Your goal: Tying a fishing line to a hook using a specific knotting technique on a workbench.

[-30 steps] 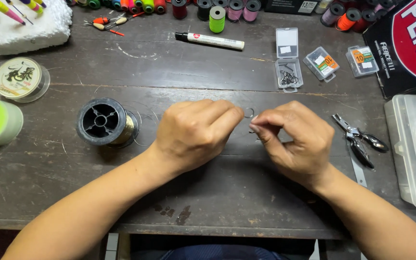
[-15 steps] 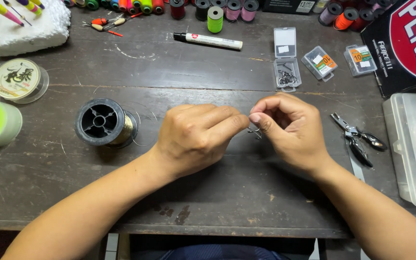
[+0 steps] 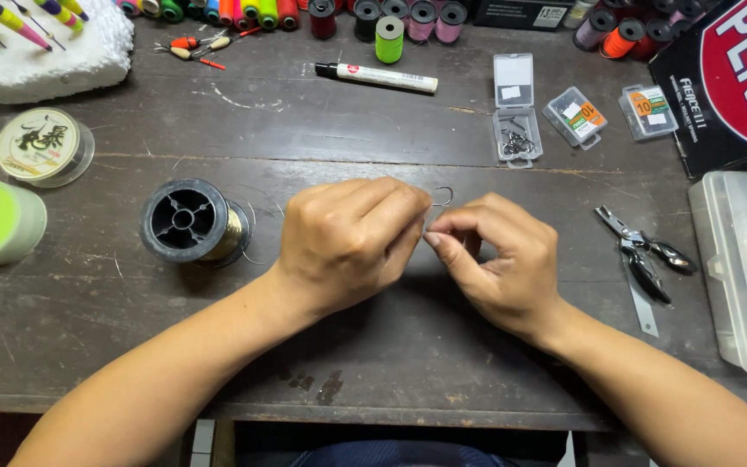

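Dark wooden worktop (image 3: pixel 131 346) carries a black line spool (image 3: pixel 190 221) just left of the left hand (image 3: pixel 347 238), handy for feeding line; both grips pinch narrow, fingertips meeting mid-worktop, the right hand (image 3: pixel 503 259) steadying a small wire hook (image 3: pixel 443 195) above them; pliers (image 3: pixel 641 251) wait rightward.

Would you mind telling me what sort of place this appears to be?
Probably a home workbench for fishing tackle: a worn wooden table carries a black line spool, an open box of hooks and a row of coloured thread spools. Both hands pinch a small hook.
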